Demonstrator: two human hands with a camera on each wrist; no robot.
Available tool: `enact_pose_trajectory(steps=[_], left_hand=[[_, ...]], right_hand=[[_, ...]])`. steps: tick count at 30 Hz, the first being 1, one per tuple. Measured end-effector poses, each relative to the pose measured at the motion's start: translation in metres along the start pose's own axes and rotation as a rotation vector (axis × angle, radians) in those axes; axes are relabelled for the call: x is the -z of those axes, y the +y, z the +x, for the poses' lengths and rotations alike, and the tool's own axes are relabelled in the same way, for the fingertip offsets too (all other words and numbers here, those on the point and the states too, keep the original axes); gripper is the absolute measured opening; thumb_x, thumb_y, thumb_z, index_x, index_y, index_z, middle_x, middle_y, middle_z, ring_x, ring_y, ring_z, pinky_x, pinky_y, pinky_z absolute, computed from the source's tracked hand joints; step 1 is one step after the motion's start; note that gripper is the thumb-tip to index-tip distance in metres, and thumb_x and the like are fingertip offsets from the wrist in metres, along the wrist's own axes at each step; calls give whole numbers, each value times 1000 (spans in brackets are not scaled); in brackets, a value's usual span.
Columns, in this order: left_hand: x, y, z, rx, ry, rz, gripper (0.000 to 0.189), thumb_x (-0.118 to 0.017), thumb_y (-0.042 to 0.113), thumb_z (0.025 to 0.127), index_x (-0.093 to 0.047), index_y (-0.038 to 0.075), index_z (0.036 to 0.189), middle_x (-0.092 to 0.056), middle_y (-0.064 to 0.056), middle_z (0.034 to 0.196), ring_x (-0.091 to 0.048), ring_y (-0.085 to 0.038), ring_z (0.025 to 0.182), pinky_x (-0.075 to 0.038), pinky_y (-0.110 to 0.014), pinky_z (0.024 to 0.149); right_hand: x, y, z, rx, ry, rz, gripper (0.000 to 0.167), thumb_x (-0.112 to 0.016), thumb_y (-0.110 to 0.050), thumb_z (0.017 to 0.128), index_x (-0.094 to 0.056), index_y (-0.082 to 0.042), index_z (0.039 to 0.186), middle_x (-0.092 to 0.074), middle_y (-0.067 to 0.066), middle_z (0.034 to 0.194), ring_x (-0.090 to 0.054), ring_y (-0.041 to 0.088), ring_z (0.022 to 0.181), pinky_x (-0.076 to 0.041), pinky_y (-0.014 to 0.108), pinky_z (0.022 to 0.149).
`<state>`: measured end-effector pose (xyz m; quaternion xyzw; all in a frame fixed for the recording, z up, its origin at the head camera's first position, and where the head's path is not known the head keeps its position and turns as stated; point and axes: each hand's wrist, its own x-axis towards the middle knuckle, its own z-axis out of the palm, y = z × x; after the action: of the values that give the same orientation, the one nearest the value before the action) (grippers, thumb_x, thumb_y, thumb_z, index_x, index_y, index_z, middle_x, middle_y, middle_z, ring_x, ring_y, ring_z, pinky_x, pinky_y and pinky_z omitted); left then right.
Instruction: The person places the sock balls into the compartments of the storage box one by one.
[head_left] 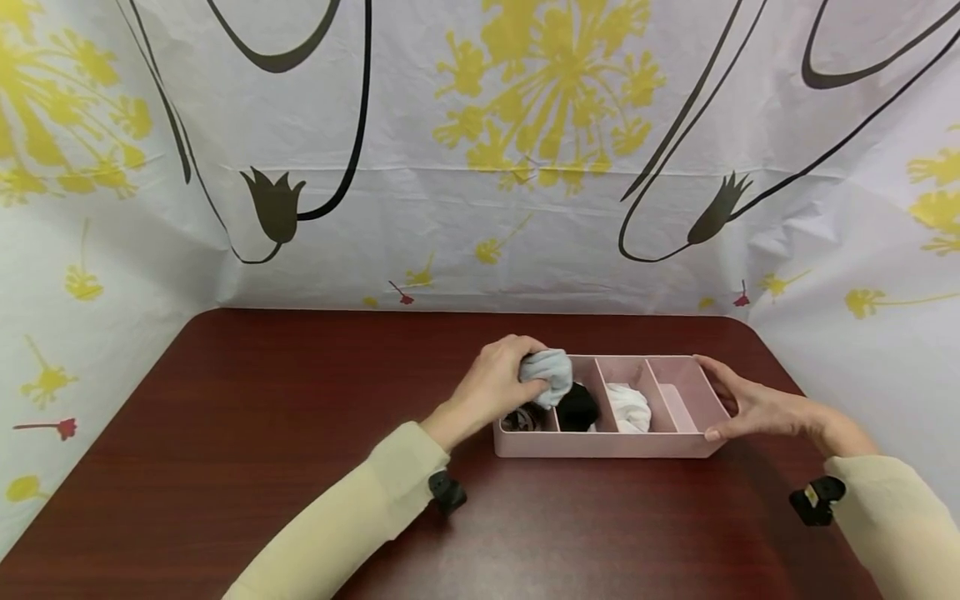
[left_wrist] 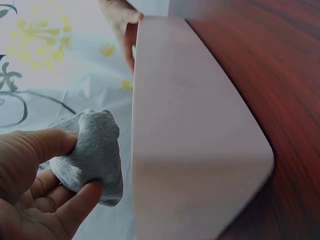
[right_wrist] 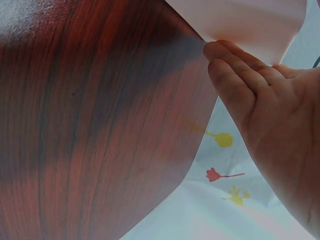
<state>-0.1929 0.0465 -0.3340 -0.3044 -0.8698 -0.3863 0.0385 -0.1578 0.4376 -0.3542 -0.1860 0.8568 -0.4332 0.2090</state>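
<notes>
A rolled-up grey sock (head_left: 547, 377) is pinched between the thumb and fingers of my left hand (head_left: 495, 379), over the left end of a pink divided box (head_left: 600, 446). In the left wrist view, the sock (left_wrist: 95, 155) shows beside the box's pale outer wall (left_wrist: 185, 100). My right hand (head_left: 757, 406) grips the box's right end, thumb at the front corner and fingers at the back corner. Inside the box lie a dark patterned bundle (head_left: 522, 418) at the left, a black bundle (head_left: 577, 408) beside it, and a white cloth bundle (head_left: 628, 408) farther right.
The box stands on a dark red-brown wooden table (head_left: 300, 400) with rounded far corners. Thin dividers split the box; its rightmost compartment (head_left: 686, 387) shows bare pink walls. A white curtain (head_left: 420, 200) with yellow flowers and dark stems hangs behind and around the table.
</notes>
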Motion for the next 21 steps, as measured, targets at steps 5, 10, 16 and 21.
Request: enact_pose_trajectory(steps=[5,10,16,21], left_hand=[[-17,17,12,-6,-24,-10,33,-75,20,79,-65,15,110,-64,1,98,-56,-11,85,-44,-21,73],[-34,32,26,-15,-30,-13,32,-75,21,79,-66,16,109,-64,3,98,-55,-8,85,-43,-15,73],[-53,51,40,-9,-29,7,32,-77,23,77,-66,18,106,-63,7,94,-54,-4,84,-40,-12,70],[-67,62,48,2,-42,19,30,-78,26,77,-66,19,103,-63,9,95,-54,-2,83,-39,-9,68]], right_hand=[[0,-1,0,-11,0,0,104,-69,2,78,10,3,145,-19,36,139,-41,-12,111,-49,23,79],[0,-2,0,-14,2,-2,104,-69,2,77,9,4,145,-20,36,139,-42,-12,110,-49,22,79],[0,-2,1,-21,-2,4,105,-70,1,78,11,4,145,-18,38,140,-39,-16,111,-48,21,80],[-1,-2,0,-25,-8,9,106,-70,0,78,12,2,146,-16,39,142,-39,-15,111,-48,21,80]])
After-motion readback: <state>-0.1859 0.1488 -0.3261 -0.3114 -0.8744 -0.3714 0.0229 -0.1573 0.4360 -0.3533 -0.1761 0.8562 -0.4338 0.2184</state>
